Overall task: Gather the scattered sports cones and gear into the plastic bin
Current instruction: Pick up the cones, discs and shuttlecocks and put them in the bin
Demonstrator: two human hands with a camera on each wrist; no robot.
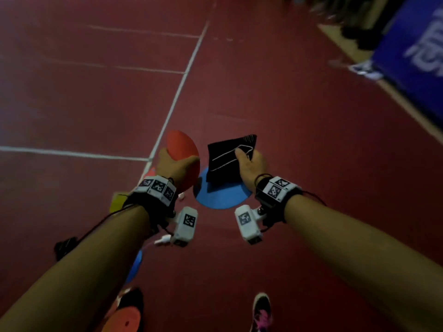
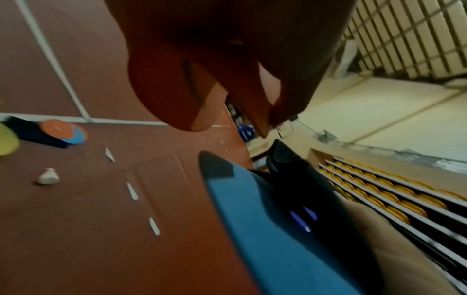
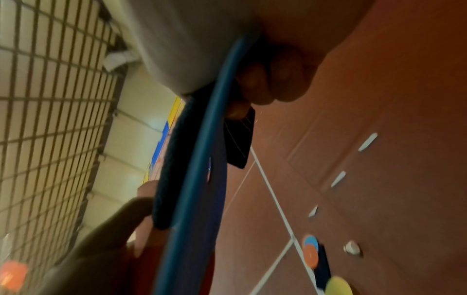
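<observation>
My left hand (image 1: 173, 164) grips a red-orange disc cone (image 1: 182, 147) by its rim, held above the court floor. My right hand (image 1: 250, 161) pinches a black fabric pad with white lines (image 1: 226, 159) together with a blue disc cone (image 1: 223, 196) beneath it. In the left wrist view the orange cone (image 2: 164, 89) sits in my fingers, with the blue cone (image 2: 265, 229) and black pad (image 2: 290, 169) close below. In the right wrist view my fingers (image 3: 275, 79) curl over the blue cone's rim (image 3: 202, 159) and the pad (image 3: 240, 139). No plastic bin is in view.
More gear lies on the red floor: a yellow cone (image 1: 117, 202), a blue cone (image 1: 135, 264), an orange cone (image 1: 122, 319), a small white object (image 2: 48, 176), and orange and blue cones on a dark item (image 2: 60, 129). My shoes (image 1: 262, 310) are below. A blue banner (image 1: 419, 56) stands right.
</observation>
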